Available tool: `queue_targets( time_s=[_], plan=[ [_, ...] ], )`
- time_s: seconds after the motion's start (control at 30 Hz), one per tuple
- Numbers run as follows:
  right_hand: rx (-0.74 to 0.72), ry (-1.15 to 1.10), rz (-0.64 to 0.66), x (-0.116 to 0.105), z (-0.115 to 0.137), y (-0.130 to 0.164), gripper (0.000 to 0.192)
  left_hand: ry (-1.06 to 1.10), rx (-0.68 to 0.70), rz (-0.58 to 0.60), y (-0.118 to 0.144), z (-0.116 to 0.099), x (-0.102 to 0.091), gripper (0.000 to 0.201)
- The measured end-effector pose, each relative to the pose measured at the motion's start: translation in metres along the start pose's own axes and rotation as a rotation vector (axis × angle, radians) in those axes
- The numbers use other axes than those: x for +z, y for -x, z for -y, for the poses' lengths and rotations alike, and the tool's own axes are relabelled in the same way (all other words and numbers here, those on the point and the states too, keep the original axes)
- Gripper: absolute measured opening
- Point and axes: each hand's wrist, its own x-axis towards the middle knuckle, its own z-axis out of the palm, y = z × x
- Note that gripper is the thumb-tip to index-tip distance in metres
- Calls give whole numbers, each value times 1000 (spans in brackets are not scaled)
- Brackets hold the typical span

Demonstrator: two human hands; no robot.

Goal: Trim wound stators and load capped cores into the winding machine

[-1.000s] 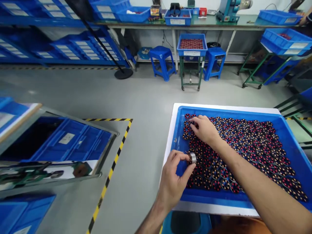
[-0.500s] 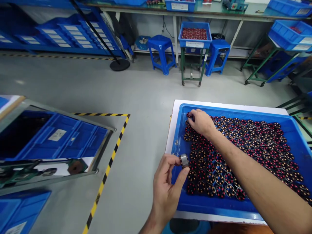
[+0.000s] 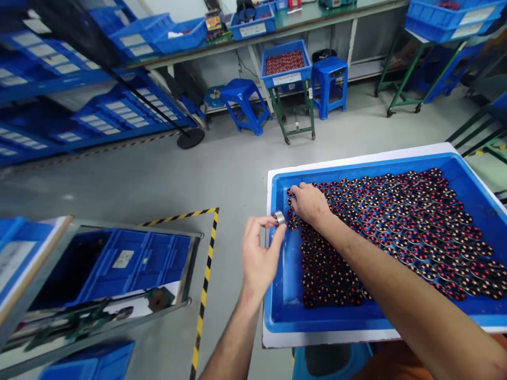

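Observation:
My left hand [image 3: 259, 258] pinches a small round motor stator [image 3: 279, 217] with a silver rim between thumb and fingers, just over the left edge of the blue tray. My right hand [image 3: 311, 205] reaches across the tray to its far left corner, fingers closed around another motor stator [image 3: 290, 191]; its fingertips are partly hidden. The blue tray [image 3: 293, 314] holds many such stators [image 3: 396, 226] in packed rows, showing copper-coloured and red coils. My right forearm covers some of them.
The tray lies on a white board [image 3: 332, 338]. To the left stands a metal-framed cart [image 3: 194, 264] with blue bins. Across the aisle are blue stools [image 3: 245, 103], a green stand [image 3: 295, 124] bearing a blue bin [image 3: 285, 79], and a workbench [image 3: 309, 24]. Yellow-black tape [image 3: 206, 285] marks the floor.
The view has swung, shifting the surroundings. My left hand, still pinching its stator, has moved up along the tray's left edge, nearer my right hand. The right hand stays at the far left corner.

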Motion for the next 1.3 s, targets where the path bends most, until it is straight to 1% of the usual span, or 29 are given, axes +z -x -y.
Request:
queue_targets(
  time_s=[0.1,0.2,0.27,0.37,0.43,0.53,0.6,0.63,0.7,0.77,0.83,0.93,1.0,1.07,1.17,1.3],
  plan=[
    [-11,-15,-16,3,1,5,29,-141,100,-7,-37,13,-3,12],
    [-25,-26,-33,5,3,12,26,-246,166,62,-74,23,-4,15],
    [-45,-36,-49,3,5,22,23,-325,208,169,-97,27,-2,14],
    [-105,-64,-80,-5,9,52,33,-443,258,379,-125,30,9,9],
    [-148,-88,-92,-11,10,81,36,-518,280,486,-138,30,18,6],
    [-177,-110,-77,-17,7,123,22,-607,301,568,-150,27,31,7],
    [-170,-112,-55,-18,5,138,17,-647,309,588,-152,24,34,7],
    [-163,-110,-45,-17,4,139,17,-660,310,589,-152,22,34,6],
    [-146,-101,-30,-15,6,129,19,-673,302,575,-147,19,30,7],
    [-122,-82,-23,-13,11,106,25,-665,272,552,-140,17,19,10],
    [-83,-53,-22,-11,16,78,32,-643,230,524,-130,15,3,15],
    [-5,4,-11,-7,20,43,33,-611,184,476,-118,13,-27,19],
    [31,36,5,-5,19,29,35,-591,175,456,-114,12,-43,18],
    [41,60,21,-4,17,23,39,-586,189,449,-112,14,-53,15],
    [28,84,37,-5,15,22,39,-612,225,442,-115,19,-54,11],
    [29,99,44,-4,17,22,38,-649,282,446,-126,19,-37,14]
  ],
)
